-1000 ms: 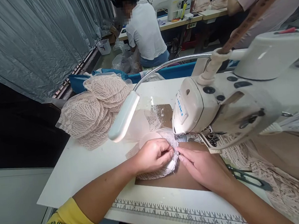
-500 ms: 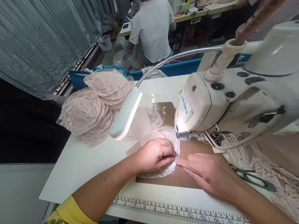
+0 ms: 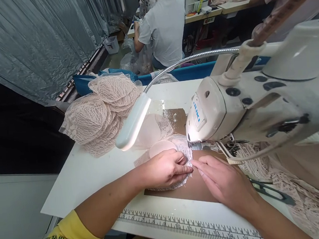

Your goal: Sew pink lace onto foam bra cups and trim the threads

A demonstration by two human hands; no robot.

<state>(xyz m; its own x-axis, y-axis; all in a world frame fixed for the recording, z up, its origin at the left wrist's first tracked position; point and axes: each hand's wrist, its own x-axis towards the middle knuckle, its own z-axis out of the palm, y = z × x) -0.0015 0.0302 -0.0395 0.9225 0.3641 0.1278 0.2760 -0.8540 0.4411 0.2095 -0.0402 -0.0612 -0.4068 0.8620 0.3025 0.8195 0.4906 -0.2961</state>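
Left hand (image 3: pixel 166 167) on lace piece (image 3: pixel 183 142), fingers bent; right hand (image 3: pixel 223 177) at its right edge. Can't tell if either pinches. Lace beside sewing machine (image 3: pixel 210 107); tabletop (image 3: pixel 91 172) extends left.

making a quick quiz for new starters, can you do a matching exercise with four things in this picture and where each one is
1. left hand
2. lace stacks
3. lamp head
4. ruler scale

a. on the end of a curved metal neck
b. along the near edge of the table
c. on the lace piece
d. at the table's far left

Pairs: 1-c, 2-d, 3-a, 4-b
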